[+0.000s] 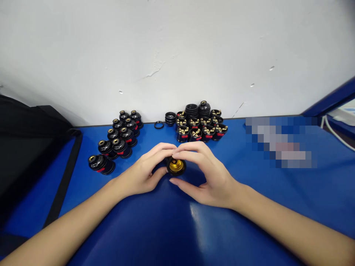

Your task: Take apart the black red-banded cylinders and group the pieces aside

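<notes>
A black lamp socket (177, 173) lies between my hands, its open end facing me and a gold screw thread showing inside. My left hand (146, 170) holds it from the left, thumb below and fingers over the top. My right hand (212, 173) curves round it from the right. Its fingertips rest at the socket's upper edge beside the left fingertips, and its thumb tip is just under the lower rim. The far end of the socket is hidden behind the fingers.
Several capped lamp sockets (122, 147) with red switches stand at left. Behind my hands are several uncapped socket bodies (208, 132), black caps (170, 118) and a black ring (159, 125). A black bag (27, 125) lies far left. A white wall (177, 55) backs the blue table (133, 236); a blurred patch covers the right.
</notes>
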